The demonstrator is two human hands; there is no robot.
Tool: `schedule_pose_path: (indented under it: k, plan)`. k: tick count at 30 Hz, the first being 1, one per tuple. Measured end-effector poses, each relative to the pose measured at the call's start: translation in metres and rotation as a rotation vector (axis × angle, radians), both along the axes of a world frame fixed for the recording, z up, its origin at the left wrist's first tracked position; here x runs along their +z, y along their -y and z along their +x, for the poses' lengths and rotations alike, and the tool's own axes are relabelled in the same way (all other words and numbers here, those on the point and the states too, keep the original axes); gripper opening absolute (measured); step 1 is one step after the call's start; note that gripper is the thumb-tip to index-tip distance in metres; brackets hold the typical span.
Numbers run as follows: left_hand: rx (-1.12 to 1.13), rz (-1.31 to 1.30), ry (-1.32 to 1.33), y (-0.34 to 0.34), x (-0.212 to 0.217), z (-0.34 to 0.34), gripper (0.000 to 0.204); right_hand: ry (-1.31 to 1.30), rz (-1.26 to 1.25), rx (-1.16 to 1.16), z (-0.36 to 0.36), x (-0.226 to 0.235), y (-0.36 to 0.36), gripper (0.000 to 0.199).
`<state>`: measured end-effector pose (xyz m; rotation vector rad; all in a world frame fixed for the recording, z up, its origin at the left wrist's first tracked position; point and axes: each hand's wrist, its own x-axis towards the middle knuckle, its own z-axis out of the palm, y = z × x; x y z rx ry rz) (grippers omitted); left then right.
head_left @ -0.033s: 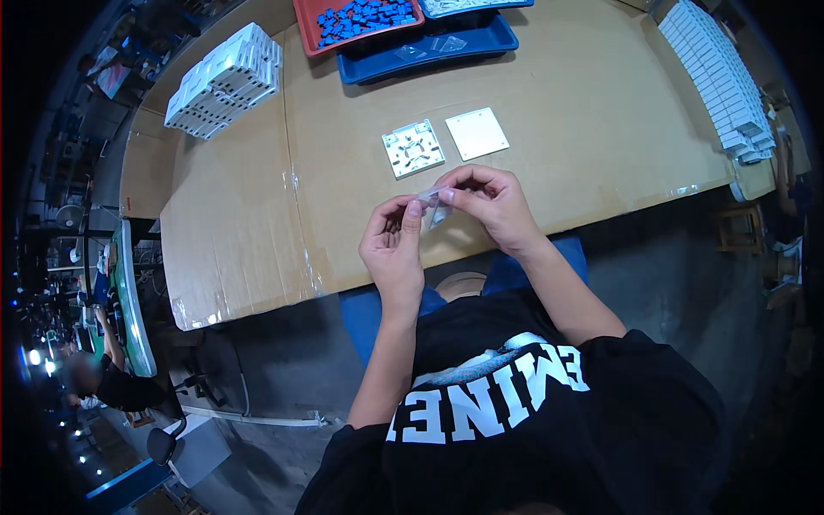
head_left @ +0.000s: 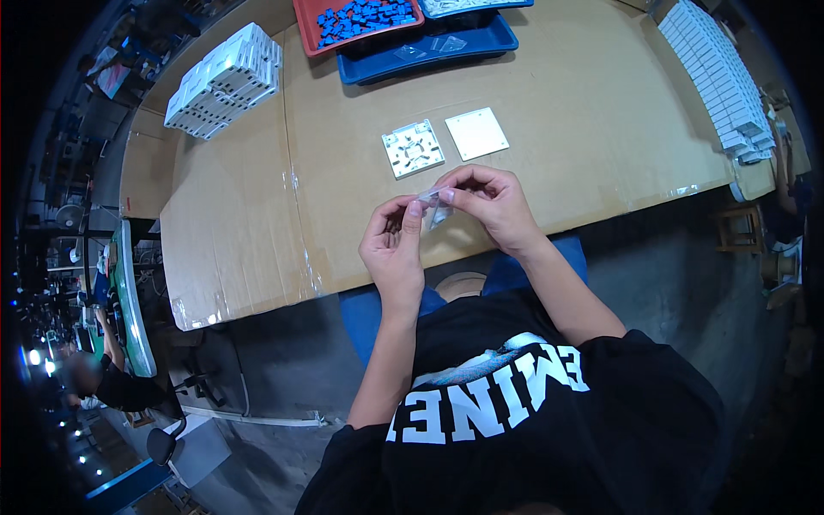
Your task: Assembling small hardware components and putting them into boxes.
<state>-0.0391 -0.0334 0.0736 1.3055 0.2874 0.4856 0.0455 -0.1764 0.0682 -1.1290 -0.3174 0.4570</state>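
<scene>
Both my hands are raised over the front edge of a cardboard-covered table (head_left: 601, 103). They hold a small clear plastic bag (head_left: 439, 208) between them. My left hand (head_left: 390, 245) pinches the bag's left end with thumb and fingers. My right hand (head_left: 495, 206) grips its right end. Just beyond the hands, two pieces lie flat on the cardboard: a white square plate with small fittings (head_left: 413, 148) and a plain white square plate (head_left: 476, 133).
At the far edge stand a red tray of blue pieces (head_left: 356, 17) and a blue tray (head_left: 429, 47). A stack of white boxes (head_left: 225, 81) sits far left, and a long row of white parts (head_left: 717, 77) far right. Another person (head_left: 86, 378) is at the lower left.
</scene>
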Motion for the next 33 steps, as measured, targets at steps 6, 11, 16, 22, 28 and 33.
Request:
schedule_pose_path:
  k: [6, 11, 16, 22, 28, 33]
  plan:
    - [0.004, -0.006, 0.002, 0.001, 0.001, -0.001, 0.016, 0.045, -0.002, -0.008, 0.001, -0.004, 0.001, 0.012]
    - [0.001, 0.139, -0.028, -0.002, -0.002, -0.004, 0.017, 0.061, 0.024, 0.014, -0.003, -0.003, 0.0, 0.007]
    - [0.04, 0.012, 0.019, 0.004, 0.001, -0.003, 0.015, 0.005, 0.044, -0.002, -0.004, -0.004, -0.004, 0.009]
    - [0.045, -0.027, 0.022, 0.002, -0.001, -0.003, 0.016, -0.005, 0.073, 0.01, -0.003, -0.008, -0.003, 0.011]
    - [0.028, -0.03, 0.022, 0.004, -0.002, -0.004, 0.017, -0.013, 0.102, 0.031, -0.007, -0.006, -0.009, 0.011]
    - [0.017, -0.028, 0.048, 0.004, -0.001, -0.004, 0.017, 0.02, 0.1, 0.043, -0.007, -0.011, -0.007, 0.014]
